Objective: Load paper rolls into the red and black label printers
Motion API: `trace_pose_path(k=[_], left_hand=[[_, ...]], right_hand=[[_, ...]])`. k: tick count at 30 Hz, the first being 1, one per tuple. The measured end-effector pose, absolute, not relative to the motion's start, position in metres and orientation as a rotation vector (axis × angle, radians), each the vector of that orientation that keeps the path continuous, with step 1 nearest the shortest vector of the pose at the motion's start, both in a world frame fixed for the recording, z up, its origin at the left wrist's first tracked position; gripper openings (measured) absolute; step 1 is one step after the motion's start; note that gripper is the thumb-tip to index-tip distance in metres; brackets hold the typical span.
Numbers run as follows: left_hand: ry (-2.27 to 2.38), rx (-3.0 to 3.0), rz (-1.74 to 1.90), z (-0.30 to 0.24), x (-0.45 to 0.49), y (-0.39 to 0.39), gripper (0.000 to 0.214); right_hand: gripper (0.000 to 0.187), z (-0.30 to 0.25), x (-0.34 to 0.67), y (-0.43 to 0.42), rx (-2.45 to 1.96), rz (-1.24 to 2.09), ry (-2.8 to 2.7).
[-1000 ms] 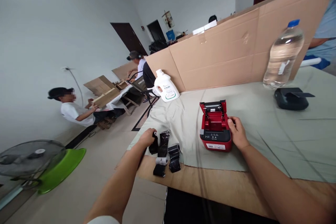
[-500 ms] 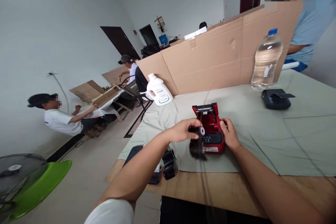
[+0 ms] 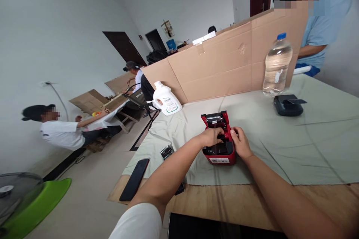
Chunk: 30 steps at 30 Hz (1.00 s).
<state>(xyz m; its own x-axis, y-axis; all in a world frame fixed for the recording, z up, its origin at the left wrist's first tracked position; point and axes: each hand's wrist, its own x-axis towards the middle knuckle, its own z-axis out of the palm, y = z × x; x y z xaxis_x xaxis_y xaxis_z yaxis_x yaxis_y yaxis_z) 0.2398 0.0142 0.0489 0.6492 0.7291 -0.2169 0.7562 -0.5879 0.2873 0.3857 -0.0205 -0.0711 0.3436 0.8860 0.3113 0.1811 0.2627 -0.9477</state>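
A small red printer [image 3: 232, 160] stands on the grey-green cloth with its lid [image 3: 214, 118] raised. My left hand [image 3: 211, 137] reaches into its open compartment, fingers curled on a roll of dark, glossy film. Most of that roll is hidden by the hand, while some dark film [image 3: 220, 149] lies over the black front panel. My right hand [image 3: 241, 142] is closed against the printer's right side, thumb at the upper edge. Beside my left forearm lie a dark phone [image 3: 134, 179] and a shiny black roll-like piece [image 3: 166, 152]; my arm covers part of the things there.
A white jug [image 3: 168, 101] and a tall water bottle [image 3: 277, 67] stand before a cardboard partition [image 3: 218, 67]. A black device [image 3: 288, 105] sits at right. People work at left [image 3: 63, 130] and behind the partition [image 3: 319, 41]. A fan [image 3: 19, 190] is at lower left.
My left hand has carried the dark film roll from in front of the printer into its compartment. The right hand stays at the printer's side. The view has shifted slightly.
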Motion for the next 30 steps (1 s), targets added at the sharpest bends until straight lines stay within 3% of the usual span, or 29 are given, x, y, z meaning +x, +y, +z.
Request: trace_pose_path(k=[4, 8, 10, 14, 20, 30], left_hand=[[1.088, 2.599, 0.291, 0.05, 0.235, 0.01, 0.02], [1.106, 2.723, 1.017, 0.058, 0.228, 0.006, 0.021], [1.214, 2.738, 1.195, 0.059, 0.224, 0.009, 0.026], [1.207, 2.643, 1.161, 0.05, 0.214, 0.012, 0.044], [1.044, 2.357, 1.308, 0.025, 0.199, -0.02, 0.052], [0.922, 2.259, 1.344, 0.006, 0.194, -0.045, 0.041]], right_hand=[[0.051, -0.07, 0.386, -0.021, -1.241, 0.654, -1.145], [0.05, -0.068, 0.386, -0.022, -1.252, 0.647, -1.154], [0.049, -0.068, 0.386, -0.022, -1.255, 0.648, -1.154], [0.047, -0.066, 0.385, -0.023, -1.257, 0.632, -1.15], [0.044, -0.066, 0.383, -0.026, -1.173, 0.562, -1.124], [0.04, -0.047, 0.383, -0.041, -0.99, 0.338, -1.351]])
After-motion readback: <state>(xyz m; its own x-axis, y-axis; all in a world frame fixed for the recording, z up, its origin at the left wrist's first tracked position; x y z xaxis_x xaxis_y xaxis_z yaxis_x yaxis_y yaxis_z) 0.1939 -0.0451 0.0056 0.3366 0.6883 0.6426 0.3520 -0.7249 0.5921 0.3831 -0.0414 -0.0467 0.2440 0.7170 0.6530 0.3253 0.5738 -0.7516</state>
